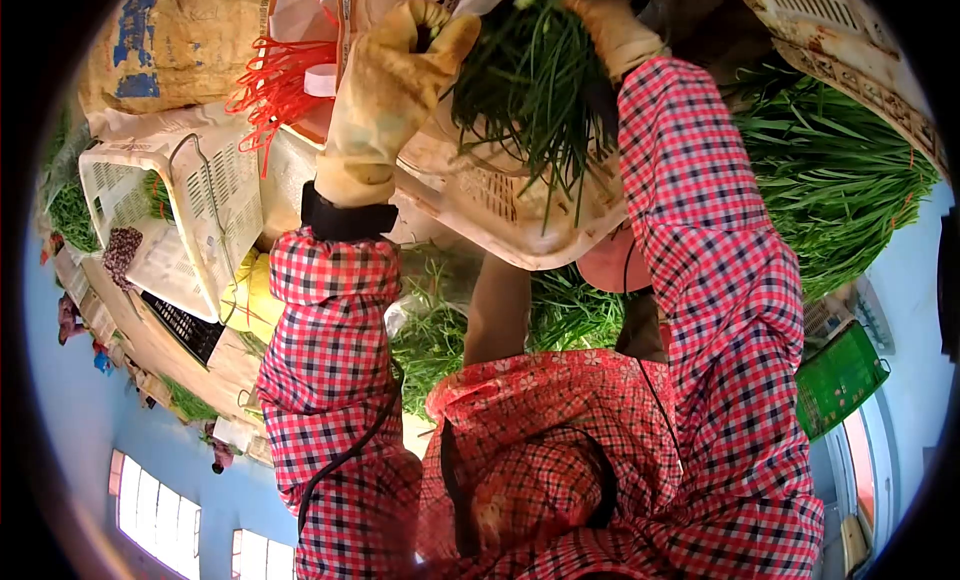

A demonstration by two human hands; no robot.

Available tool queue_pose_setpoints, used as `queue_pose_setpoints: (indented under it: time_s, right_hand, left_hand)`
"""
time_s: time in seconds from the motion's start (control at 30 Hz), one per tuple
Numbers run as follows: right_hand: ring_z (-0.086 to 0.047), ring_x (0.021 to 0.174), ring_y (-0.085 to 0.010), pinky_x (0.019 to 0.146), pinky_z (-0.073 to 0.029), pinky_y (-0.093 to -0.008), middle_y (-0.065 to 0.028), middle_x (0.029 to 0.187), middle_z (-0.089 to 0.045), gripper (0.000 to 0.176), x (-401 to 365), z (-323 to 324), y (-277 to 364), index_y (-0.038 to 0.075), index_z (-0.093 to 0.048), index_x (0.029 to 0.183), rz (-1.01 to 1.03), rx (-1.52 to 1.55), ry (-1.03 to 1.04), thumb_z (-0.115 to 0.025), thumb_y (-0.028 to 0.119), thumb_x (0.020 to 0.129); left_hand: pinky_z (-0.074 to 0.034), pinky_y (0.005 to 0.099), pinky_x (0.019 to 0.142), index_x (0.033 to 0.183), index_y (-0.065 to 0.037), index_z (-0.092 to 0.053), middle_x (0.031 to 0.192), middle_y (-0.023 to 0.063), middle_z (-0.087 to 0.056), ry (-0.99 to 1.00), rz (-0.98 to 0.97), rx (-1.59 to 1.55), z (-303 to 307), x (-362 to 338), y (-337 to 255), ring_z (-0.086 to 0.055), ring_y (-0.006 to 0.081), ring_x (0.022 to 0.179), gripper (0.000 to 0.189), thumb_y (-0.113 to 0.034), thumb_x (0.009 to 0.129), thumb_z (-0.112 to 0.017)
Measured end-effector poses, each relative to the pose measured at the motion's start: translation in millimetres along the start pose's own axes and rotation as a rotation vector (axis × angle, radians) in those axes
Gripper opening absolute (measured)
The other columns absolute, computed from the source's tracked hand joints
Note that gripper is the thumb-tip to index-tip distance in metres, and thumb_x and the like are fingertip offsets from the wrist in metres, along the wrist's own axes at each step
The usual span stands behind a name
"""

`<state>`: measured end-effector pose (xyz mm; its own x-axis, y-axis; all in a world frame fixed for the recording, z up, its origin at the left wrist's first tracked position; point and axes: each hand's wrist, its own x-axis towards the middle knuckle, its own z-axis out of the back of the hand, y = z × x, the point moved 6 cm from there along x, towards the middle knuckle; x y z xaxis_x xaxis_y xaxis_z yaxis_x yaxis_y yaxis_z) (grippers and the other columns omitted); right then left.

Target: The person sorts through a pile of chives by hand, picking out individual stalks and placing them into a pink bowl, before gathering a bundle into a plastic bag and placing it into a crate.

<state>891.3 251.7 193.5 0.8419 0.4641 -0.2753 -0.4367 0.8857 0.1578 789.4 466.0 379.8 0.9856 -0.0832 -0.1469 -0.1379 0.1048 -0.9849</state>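
Note:
My left hand (400, 80), in a stained cream glove, is raised beside a bundle of red ties. Its fingers are curled in toward the thumb, and I cannot make out anything between them. My right hand (612, 32), gloved too, grips the upper part of a bunch of chives (535, 90) at the top of the view. The long green stalks hang down over a dirty white plastic basket (500, 205). Part of the right hand's fingers is hidden behind the greens. The red ties (285, 85) hang in a thick cluster just left of my left hand.
A white crate (170, 220) stands at left, near a black crate (183, 325). Large heaps of long greens (830, 170) lie at right under a pale crate (850, 40). A green crate (842, 382) sits lower right. Loose greens (430, 315) lie below the basket.

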Motion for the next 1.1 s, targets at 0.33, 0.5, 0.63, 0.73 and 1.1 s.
queue_pose_setpoints:
  time_s: [0.33,0.5,0.63,0.73,1.1]
  right_hand:
    - [-0.05,0.069,-0.0186,0.072,-0.049,-0.0365,-0.0064,0.081,-0.052,0.033,-2.3,24.6,41.0,0.011,-0.052,0.084,-0.296,-1.405,-0.537,-0.03,0.031,0.098]
    - [-0.05,0.063,-0.018,0.069,-0.05,-0.0374,-0.006,0.075,-0.056,0.04,-47.6,13.1,91.7,0.011,-0.056,0.074,-0.607,-2.108,-0.692,-0.031,0.031,0.099]
    - [-0.044,0.042,-0.0174,0.047,-0.047,-0.0375,-0.0109,0.052,-0.057,0.041,-16.3,-12.7,117.6,0.008,-0.065,0.064,-0.848,-1.717,-0.432,-0.042,0.023,0.094]
    - [-0.037,0.035,-0.0137,0.038,-0.04,-0.035,-0.0084,0.042,-0.048,0.039,24.4,-137.9,83.4,0.008,-0.059,0.059,-0.091,-1.743,-1.035,-0.043,0.022,0.093]
    - [-0.04,0.042,-0.021,0.041,-0.033,-0.0364,-0.0117,0.055,-0.049,0.028,43.7,-56.5,94.1,0.007,-0.06,0.091,-0.219,-0.995,-0.078,-0.037,0.022,0.097]
  left_hand:
    - [-0.048,0.0445,0.067,0.083,-0.006,-0.056,0.077,0.0207,-0.062,-0.155,0.12,1.14,5.7,-1.8,5.6,-0.059,0.0415,0.076,0.019,-0.025,0.082,-0.058]
    - [-0.04,0.0203,0.056,0.079,-0.001,-0.064,0.075,0.0045,-0.057,-0.107,0.506,0.2,-0.7,-9.4,-29.1,-0.052,0.0082,0.063,0.007,-0.007,0.082,-0.063]
    - [-0.033,0.0173,0.051,0.086,-0.001,-0.068,0.073,0.0001,-0.055,-0.156,0.218,0.174,21.4,1.1,-45.1,-0.044,0.0037,0.055,0.012,-0.011,0.086,-0.061]
    - [-0.033,0.0172,0.052,0.089,0.0,-0.068,0.075,0.0002,-0.056,-0.196,0.429,0.239,34.1,-5.9,-34.8,-0.045,0.0036,0.058,0.015,-0.011,0.087,-0.058]
    - [-0.044,0.0247,0.066,0.097,0.0,-0.065,0.08,0.0041,-0.059,-0.04,0.182,0.35,36.3,-16.2,-37.6,-0.055,0.0125,0.073,0.026,-0.021,0.088,-0.053]
